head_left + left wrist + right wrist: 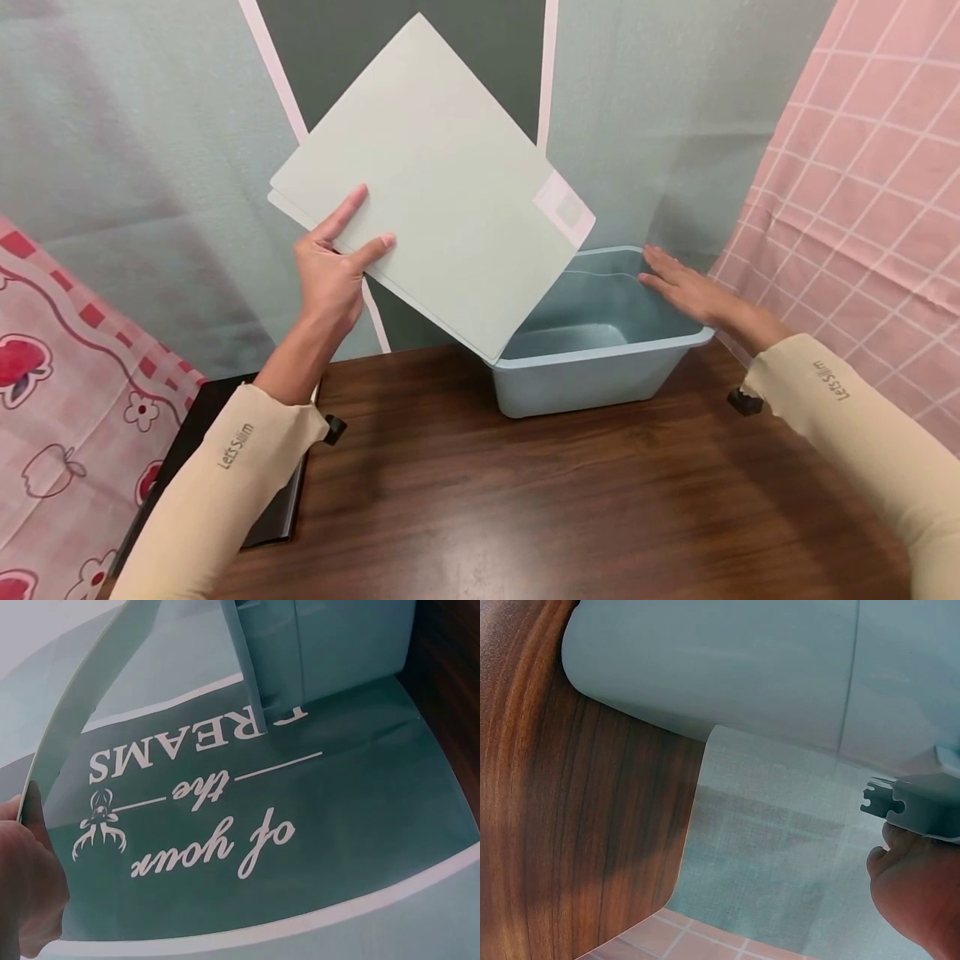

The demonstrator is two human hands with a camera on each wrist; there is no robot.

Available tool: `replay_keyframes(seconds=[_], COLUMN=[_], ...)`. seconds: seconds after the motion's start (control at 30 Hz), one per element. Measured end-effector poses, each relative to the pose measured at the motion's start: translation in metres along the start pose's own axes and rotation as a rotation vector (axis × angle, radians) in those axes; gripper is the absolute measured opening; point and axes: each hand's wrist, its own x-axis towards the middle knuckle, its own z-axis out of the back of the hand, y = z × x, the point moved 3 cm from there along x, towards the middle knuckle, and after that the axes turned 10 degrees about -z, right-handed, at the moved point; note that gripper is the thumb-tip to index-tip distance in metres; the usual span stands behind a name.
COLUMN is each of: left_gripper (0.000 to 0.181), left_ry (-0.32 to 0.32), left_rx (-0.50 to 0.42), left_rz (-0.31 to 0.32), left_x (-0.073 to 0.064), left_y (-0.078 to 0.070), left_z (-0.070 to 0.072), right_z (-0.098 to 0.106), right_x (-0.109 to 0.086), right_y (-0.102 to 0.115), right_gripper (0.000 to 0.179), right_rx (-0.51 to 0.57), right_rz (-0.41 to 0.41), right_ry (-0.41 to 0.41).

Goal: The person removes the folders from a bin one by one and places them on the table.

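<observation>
My left hand [333,267] grips a pale green flat folder [442,167] by its lower left edge, thumb and forefinger spread on its near face. Two thin layers show along that edge, and a whitish label [565,207] sits at the right corner. The folder is held up, tilted, its lower corner overlapping the rim of a light blue plastic bin [585,375] in the head view. At the bin's far right rim is my right hand [686,287], fingers straight. The right wrist view shows the bin's outer wall [720,660] close by.
The bin stands on a dark wooden table [450,475] near its back edge. A flat black object [273,521] lies at the left, partly under my left forearm. Behind hangs a grey-green cloth [150,167] with a dark lettered panel; pink patterned cloths [862,217] hang at both sides.
</observation>
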Motion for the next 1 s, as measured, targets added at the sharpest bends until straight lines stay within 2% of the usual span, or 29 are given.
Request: replay_keyframes(seconds=[0.73, 1.0], left_gripper=[0.071, 0.072], left_ry=[-0.008, -0.028], left_rx=[-0.130, -0.233], left_rz=[0.074, 0.080], left_x=[-0.010, -0.009], left_y=[-0.042, -0.052], left_z=[0.052, 0.073], right_z=[-0.003, -0.002], right_x=[-0.001, 0.000], right_y=[0.000, -0.002], right_gripper=[0.081, 0.079], right_rx=[-0.001, -0.003], right_rz=[0.001, -0.005], right_ry=[0.003, 0.010])
